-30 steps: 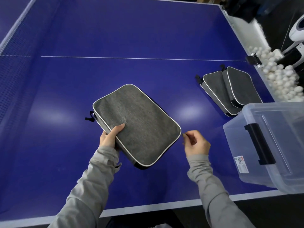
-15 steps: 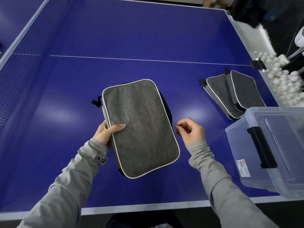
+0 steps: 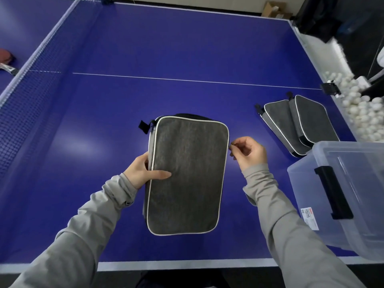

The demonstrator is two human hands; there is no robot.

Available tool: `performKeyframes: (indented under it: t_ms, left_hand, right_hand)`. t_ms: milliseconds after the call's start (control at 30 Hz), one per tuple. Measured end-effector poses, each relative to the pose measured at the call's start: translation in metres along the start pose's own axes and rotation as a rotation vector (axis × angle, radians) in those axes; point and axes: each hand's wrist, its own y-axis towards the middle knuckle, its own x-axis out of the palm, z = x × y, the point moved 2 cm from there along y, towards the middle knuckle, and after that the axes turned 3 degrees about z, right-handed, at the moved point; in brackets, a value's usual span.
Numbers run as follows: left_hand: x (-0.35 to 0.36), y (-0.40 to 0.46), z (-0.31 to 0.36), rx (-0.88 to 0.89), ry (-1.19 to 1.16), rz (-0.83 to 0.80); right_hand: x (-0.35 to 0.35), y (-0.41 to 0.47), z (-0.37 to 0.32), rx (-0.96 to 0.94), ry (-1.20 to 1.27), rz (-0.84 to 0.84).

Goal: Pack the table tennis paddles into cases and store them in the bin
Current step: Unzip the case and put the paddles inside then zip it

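Note:
A grey paddle case [image 3: 187,175] with white piping lies on the blue table, long side pointing away from me. My left hand [image 3: 143,171] grips its left edge, thumb on top. At the case's right edge my right hand [image 3: 248,151] pinches the small zipper pull. Two more grey cases [image 3: 299,123] lie overlapping at the right. A clear plastic bin [image 3: 340,196] with a black latch stands at the near right corner. A red paddle [image 3: 6,58] lies beyond the net at far left.
The net [image 3: 31,80] runs along the left side. A trough of white balls [image 3: 361,104] sits off the table's right edge. The table's white front edge [image 3: 166,265] is close to my body.
The case has turned clockwise until it lies square to me. My right hand has slid the zipper pull up along the case's right edge. My left hand stays on the left edge.

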Motion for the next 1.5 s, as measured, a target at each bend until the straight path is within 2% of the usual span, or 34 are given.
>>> performKeyframes:
  t_ms: [133, 300, 567, 967, 1067, 1200, 1300, 1400, 1500]
  left_hand:
    - [0.002, -0.003, 0.001, -0.003, 0.148, -0.039]
    - [0.003, -0.005, 0.003, 0.003, 0.263, -0.055]
    - [0.004, 0.003, 0.023, 0.02, 0.481, -0.099]
    - [0.016, 0.021, 0.047, -0.006, 0.886, -0.253]
    - [0.017, 0.023, 0.052, -0.028, 0.923, -0.286]
    - [0.024, 0.025, 0.055, -0.039, 0.992, -0.367]
    - [0.024, 0.025, 0.052, -0.039, 0.987, -0.342]
    - [0.021, 0.022, 0.047, -0.028, 0.898, -0.282]
    - [0.016, 0.015, 0.04, -0.049, 0.703, -0.213]
  right_hand:
    - [-0.01, 0.01, -0.004, 0.017, 0.045, 0.015]
    - [-0.016, 0.016, -0.01, -0.004, 0.007, -0.042]
    - [-0.009, 0.024, -0.039, -0.283, -0.245, -0.129]
    - [0.015, 0.008, -0.075, -0.488, -0.209, -0.176]
    - [0.014, 0.003, -0.077, -0.543, -0.212, -0.173]
    - [0.021, -0.003, -0.082, -0.656, -0.306, -0.262]
    - [0.021, -0.004, -0.08, -0.663, -0.31, -0.283]
    - [0.019, -0.002, -0.078, -0.652, -0.279, -0.258]
    - [0.017, 0.002, -0.073, -0.633, -0.22, -0.19]
